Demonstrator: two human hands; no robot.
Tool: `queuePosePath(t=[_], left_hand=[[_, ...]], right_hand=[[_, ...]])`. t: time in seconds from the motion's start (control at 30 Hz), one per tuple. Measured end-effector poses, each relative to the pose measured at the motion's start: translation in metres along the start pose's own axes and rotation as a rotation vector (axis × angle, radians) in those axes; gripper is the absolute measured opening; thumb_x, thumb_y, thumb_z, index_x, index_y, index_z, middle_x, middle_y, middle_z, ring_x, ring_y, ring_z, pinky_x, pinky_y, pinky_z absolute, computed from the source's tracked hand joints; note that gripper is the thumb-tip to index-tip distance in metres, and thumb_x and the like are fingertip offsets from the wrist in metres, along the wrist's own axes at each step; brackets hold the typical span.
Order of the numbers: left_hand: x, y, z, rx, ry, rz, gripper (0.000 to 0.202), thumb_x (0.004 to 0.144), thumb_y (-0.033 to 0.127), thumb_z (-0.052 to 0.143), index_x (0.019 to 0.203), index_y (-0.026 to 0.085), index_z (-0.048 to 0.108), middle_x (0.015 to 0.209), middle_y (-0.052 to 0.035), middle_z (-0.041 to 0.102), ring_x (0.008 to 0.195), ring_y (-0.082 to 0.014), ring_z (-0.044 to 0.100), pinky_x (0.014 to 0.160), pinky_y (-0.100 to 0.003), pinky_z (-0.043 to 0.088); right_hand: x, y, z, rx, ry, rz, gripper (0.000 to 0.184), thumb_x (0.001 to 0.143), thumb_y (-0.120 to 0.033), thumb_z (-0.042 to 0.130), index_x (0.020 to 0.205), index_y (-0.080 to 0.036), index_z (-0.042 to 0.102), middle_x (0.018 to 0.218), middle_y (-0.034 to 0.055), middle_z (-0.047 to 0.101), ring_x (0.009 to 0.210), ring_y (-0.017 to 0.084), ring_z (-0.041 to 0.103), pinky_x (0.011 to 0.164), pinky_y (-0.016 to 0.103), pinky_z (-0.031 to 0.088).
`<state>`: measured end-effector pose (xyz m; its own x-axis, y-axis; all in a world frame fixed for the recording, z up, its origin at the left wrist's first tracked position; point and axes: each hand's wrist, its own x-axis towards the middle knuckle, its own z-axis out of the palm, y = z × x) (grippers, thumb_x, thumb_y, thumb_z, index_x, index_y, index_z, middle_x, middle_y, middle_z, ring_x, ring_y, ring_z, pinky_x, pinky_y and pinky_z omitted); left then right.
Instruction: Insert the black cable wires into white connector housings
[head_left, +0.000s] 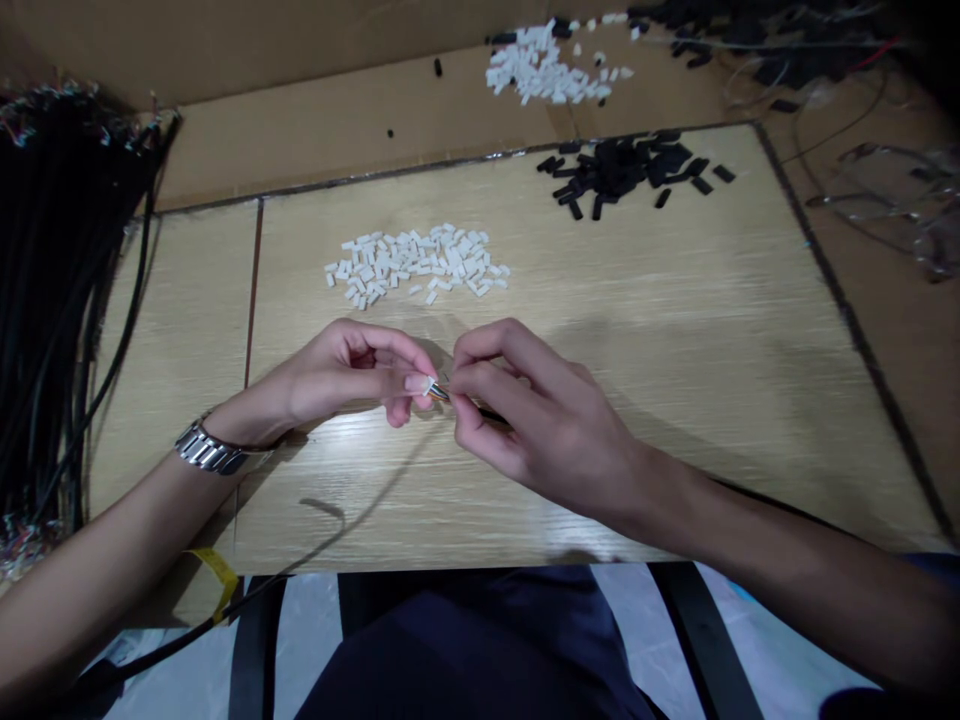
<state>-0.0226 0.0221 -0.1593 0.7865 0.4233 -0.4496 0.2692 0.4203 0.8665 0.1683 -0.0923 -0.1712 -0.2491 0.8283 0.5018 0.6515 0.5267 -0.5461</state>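
Note:
My left hand (352,375) pinches a small white connector (429,386) between thumb and fingertips. My right hand (525,415) pinches the coloured wire ends of a thin black cable (442,394) right against that connector. The two hands meet above the middle of the wooden board (675,400). The cable runs back under my right hand and its shadow trails toward the lower left. A metal watch (206,450) sits on my left wrist.
A pile of white connectors (416,262) lies just beyond my hands, black connectors (630,170) at the far right. A second white pile (551,65) lies farther back on cardboard. A bundle of black cables (60,300) hangs along the left. Clear plastic bags (892,200) lie right.

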Motion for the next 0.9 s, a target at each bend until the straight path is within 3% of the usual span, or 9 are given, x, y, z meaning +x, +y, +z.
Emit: queuePosePath(t=[0.3,0.67,0.9], left_hand=[[0.0034,0.0040,0.0022,0.027,-0.004,-0.032,0.004,0.076,0.015,0.080,0.077,0.015,0.076,0.060,0.0010,0.070,0.051,-0.0094,0.064,0.055,-0.019,0.054],[0.0023,0.0047,0.0060,0.035,0.013,-0.041,0.006,0.077,0.008,0.075,0.078,0.014,0.076,0.061,0.0008,0.072,0.053,-0.0095,0.066,0.056,-0.017,0.055],[0.0034,0.0040,0.0078,0.052,0.008,-0.023,0.006,0.076,0.008,0.076,0.078,0.014,0.075,0.063,0.0001,0.072,0.054,-0.0104,0.067,0.057,-0.019,0.056]], right_hand=[[-0.0001,-0.0026,-0.0013,-0.178,-0.041,-0.078,0.014,0.091,-0.004,0.051,0.093,-0.014,0.060,0.094,0.0125,0.067,0.081,0.020,0.062,0.061,0.031,0.054],[0.0007,-0.0012,0.0038,-0.167,-0.048,-0.070,0.014,0.092,-0.005,0.051,0.087,-0.009,0.063,0.091,0.0146,0.067,0.078,0.020,0.063,0.059,0.031,0.054],[-0.0008,-0.0004,0.0081,-0.063,-0.022,-0.034,0.014,0.098,-0.010,0.046,0.089,-0.016,0.056,0.091,0.0113,0.062,0.079,0.019,0.061,0.064,0.031,0.054]])
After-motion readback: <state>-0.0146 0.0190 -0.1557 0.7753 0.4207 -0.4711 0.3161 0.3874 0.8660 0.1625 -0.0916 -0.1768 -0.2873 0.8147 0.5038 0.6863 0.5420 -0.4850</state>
